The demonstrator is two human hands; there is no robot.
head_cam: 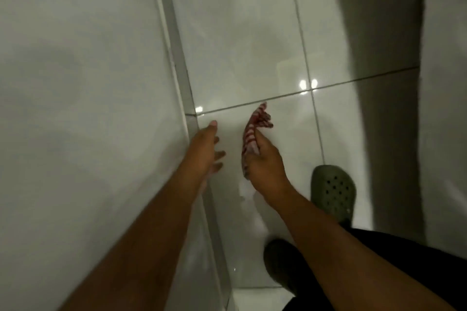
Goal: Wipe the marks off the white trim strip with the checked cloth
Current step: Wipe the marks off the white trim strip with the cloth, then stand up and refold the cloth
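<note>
Trim (174, 40) runs near-to-far beside the floor (240, 33), its marks too blurred to resolve; cloth (255, 131), long axis pointing away, is pinched by right hand (265, 166); left hand (204, 149) fingers spread, holding nothing.

Your arms are bare from the bottom edge of the view to the wrists; no sleeve, watch or band shows on either. Your left hand (206, 150) and right hand (266, 168) wear no gloves and no rings that can be made out, and a short pale nail shows on your left thumb. You wear dark, near-black clothing (394, 260) over your lower body, plain, with no visible print. On your feet are dull olive-green clogs: the right clog (333, 190) has a rounded toe dotted with small round vent holes and a rivet at its side; the left clog (280, 260) is darker, in shadow and partly hidden.
</note>
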